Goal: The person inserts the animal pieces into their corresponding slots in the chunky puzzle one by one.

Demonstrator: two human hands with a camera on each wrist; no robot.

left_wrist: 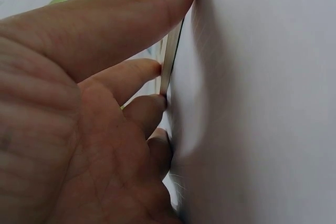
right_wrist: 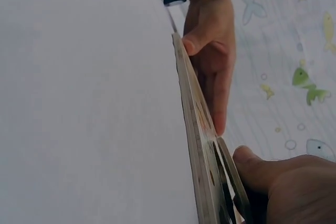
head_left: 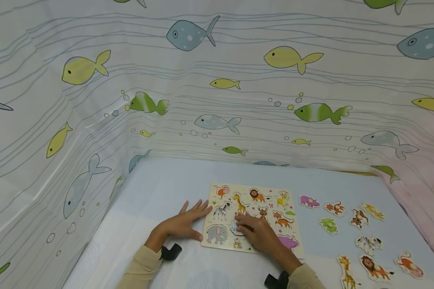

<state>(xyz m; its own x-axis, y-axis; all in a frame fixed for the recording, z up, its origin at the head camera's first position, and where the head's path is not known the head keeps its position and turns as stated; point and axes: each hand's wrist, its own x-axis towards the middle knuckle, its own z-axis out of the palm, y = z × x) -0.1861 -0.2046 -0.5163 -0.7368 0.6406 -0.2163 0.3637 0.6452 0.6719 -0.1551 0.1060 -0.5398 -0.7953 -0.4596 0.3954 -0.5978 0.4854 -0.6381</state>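
Note:
A wooden animal puzzle board [head_left: 217, 249] lies flat, printed with a zebra, giraffe, lion, elephant and other animals. My left hand [head_left: 182, 223] rests at its left edge with fingers extended, thumb near the lower left corner. In the left wrist view, fingertips [left_wrist: 152, 68] touch the board's side [left_wrist: 169, 59]. My right hand [head_left: 262, 237] pinches a greyish puzzle piece [head_left: 235, 228] over the lower middle of the board, right of the printed elephant [head_left: 217, 234]. The right wrist view shows this piece [right_wrist: 234, 179] tilted off the board's face; the fingers partly hide its picture.
Loose animal pieces lie right of the board: a purple hippo [head_left: 309, 201], tiger [head_left: 334, 208], green piece [head_left: 328, 225], zebra [head_left: 369, 244], giraffe [head_left: 347, 272], lion [head_left: 375, 268] and several others. A fish-printed curtain [head_left: 217, 52] surrounds the pale tabletop [head_left: 159, 180].

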